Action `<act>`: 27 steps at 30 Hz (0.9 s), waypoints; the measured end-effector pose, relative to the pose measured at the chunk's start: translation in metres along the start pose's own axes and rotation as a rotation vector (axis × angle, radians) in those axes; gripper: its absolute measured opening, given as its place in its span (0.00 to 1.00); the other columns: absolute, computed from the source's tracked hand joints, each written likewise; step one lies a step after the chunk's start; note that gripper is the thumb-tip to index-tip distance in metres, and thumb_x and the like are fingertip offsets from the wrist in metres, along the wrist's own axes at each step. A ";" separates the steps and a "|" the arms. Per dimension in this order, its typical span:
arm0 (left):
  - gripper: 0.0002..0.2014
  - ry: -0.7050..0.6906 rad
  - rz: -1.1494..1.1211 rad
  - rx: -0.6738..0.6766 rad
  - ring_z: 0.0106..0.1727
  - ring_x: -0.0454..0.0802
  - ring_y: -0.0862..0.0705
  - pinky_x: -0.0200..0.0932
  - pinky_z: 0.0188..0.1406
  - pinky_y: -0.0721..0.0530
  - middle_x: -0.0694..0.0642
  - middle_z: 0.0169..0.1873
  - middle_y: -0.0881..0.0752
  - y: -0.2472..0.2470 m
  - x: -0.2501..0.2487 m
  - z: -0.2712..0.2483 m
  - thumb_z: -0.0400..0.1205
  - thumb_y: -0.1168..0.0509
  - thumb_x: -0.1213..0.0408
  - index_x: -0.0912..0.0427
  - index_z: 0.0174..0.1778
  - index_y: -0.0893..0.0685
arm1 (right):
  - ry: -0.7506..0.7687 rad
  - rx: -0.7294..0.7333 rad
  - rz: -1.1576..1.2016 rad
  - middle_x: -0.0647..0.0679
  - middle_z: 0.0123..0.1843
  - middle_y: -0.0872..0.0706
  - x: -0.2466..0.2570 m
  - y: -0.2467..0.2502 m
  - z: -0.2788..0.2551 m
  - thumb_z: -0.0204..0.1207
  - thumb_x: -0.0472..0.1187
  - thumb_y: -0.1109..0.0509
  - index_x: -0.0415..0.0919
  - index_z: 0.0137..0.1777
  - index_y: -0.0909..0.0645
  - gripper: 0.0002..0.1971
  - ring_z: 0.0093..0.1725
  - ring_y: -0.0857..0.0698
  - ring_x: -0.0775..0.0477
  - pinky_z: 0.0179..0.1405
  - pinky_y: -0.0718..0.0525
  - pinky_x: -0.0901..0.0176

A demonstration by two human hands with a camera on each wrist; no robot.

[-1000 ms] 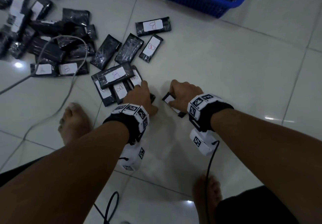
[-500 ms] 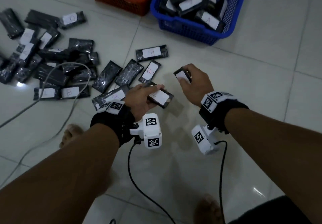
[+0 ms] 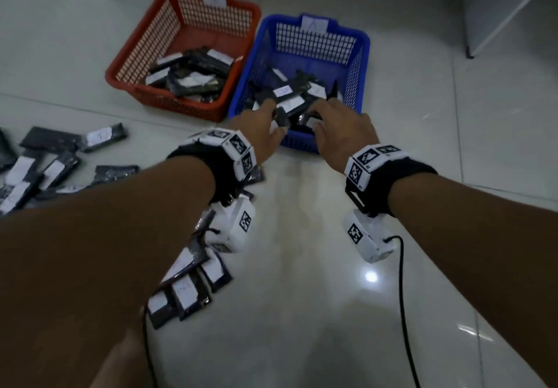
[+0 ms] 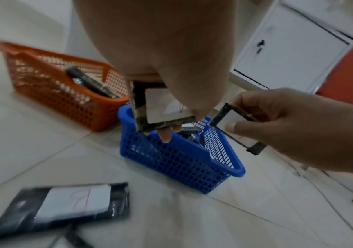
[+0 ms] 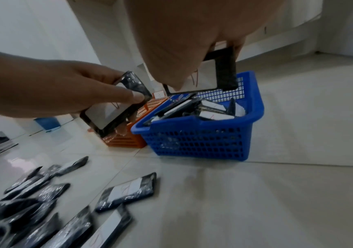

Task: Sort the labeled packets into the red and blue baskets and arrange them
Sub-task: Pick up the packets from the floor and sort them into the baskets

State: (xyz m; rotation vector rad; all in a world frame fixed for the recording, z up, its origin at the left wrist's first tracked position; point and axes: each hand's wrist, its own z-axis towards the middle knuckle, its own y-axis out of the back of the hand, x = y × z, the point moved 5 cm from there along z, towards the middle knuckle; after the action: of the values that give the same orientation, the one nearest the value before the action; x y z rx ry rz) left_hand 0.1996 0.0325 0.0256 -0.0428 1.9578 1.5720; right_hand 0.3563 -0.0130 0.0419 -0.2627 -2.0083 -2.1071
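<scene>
One black packet (image 4: pixel 162 109) is pinched in the left hand (image 3: pixel 259 134), another packet (image 5: pixel 220 73) in the right hand (image 3: pixel 341 128), above the blue basket (image 3: pixel 359 55) at 12 o'clock. Both should be lowered flat, labels upward, before release.

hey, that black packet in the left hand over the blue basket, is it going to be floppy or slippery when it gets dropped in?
The packet probably stays stiff: pinched by the left hand, it keeps flat with straight edges. Its glossy wrap looks slick, so it may slide over those already in the blue basket. It seems light, held by fingertips alone.
</scene>
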 end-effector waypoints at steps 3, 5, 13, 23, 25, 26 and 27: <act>0.17 -0.074 0.190 0.015 0.35 0.59 0.21 0.48 0.33 0.23 0.56 0.38 0.20 0.012 -0.003 0.045 0.84 0.41 0.48 0.55 0.62 0.30 | -0.030 0.017 -0.022 0.46 0.66 0.22 -0.013 -0.001 0.021 0.84 0.40 0.40 0.45 0.69 0.27 0.14 0.66 0.23 0.40 0.63 0.29 0.41; 0.18 -0.101 0.221 0.051 0.36 0.59 0.21 0.48 0.33 0.23 0.57 0.40 0.19 0.013 0.003 0.071 0.84 0.42 0.47 0.54 0.63 0.30 | -0.048 0.038 -0.058 0.45 0.67 0.24 -0.022 -0.005 0.032 0.82 0.38 0.39 0.45 0.69 0.27 0.16 0.65 0.22 0.39 0.63 0.28 0.40; 0.20 -0.274 0.313 -0.013 0.63 0.63 0.25 0.58 0.58 0.26 0.61 0.62 0.23 -0.011 0.013 0.106 0.81 0.35 0.50 0.57 0.65 0.26 | -0.059 0.205 -0.069 0.44 0.72 0.27 -0.034 -0.037 0.047 0.79 0.34 0.37 0.45 0.74 0.31 0.23 0.70 0.26 0.38 0.68 0.33 0.38; 0.16 -0.232 0.351 -0.320 0.55 0.63 0.21 0.55 0.50 0.26 0.61 0.54 0.20 0.006 0.057 -0.006 0.77 0.38 0.55 0.58 0.57 0.20 | 0.261 -0.182 -0.047 0.39 0.50 0.15 0.042 -0.055 0.016 0.77 0.39 0.34 0.38 0.55 0.16 0.10 0.50 0.17 0.33 0.46 0.22 0.43; 0.13 -0.171 0.297 -0.214 0.50 0.63 0.19 0.55 0.45 0.23 0.61 0.49 0.18 -0.008 0.075 -0.037 0.78 0.38 0.53 0.58 0.51 0.18 | 0.369 -0.109 0.012 0.39 0.48 0.14 0.060 -0.078 0.000 0.75 0.37 0.33 0.37 0.52 0.15 0.09 0.47 0.16 0.34 0.41 0.19 0.45; 0.13 -0.110 0.258 -0.128 0.48 0.62 0.18 0.53 0.42 0.21 0.59 0.46 0.17 -0.018 0.084 -0.052 0.78 0.37 0.51 0.57 0.48 0.18 | 0.402 -0.046 0.034 0.39 0.48 0.14 0.068 -0.091 -0.005 0.76 0.38 0.34 0.37 0.52 0.15 0.09 0.47 0.16 0.34 0.42 0.18 0.44; 0.13 -0.044 0.229 -0.029 0.46 0.62 0.17 0.51 0.40 0.19 0.57 0.44 0.17 -0.028 0.092 -0.066 0.78 0.36 0.49 0.56 0.47 0.17 | 0.408 0.035 0.058 0.40 0.51 0.14 0.074 -0.106 -0.009 0.77 0.39 0.35 0.38 0.53 0.15 0.10 0.49 0.16 0.34 0.45 0.18 0.43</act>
State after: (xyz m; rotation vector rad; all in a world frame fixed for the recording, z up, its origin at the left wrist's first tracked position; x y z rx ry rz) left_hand 0.1074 -0.0030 -0.0367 0.2086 1.9613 1.7307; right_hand 0.2558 -0.0196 -0.0398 0.1079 -1.7712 -1.9009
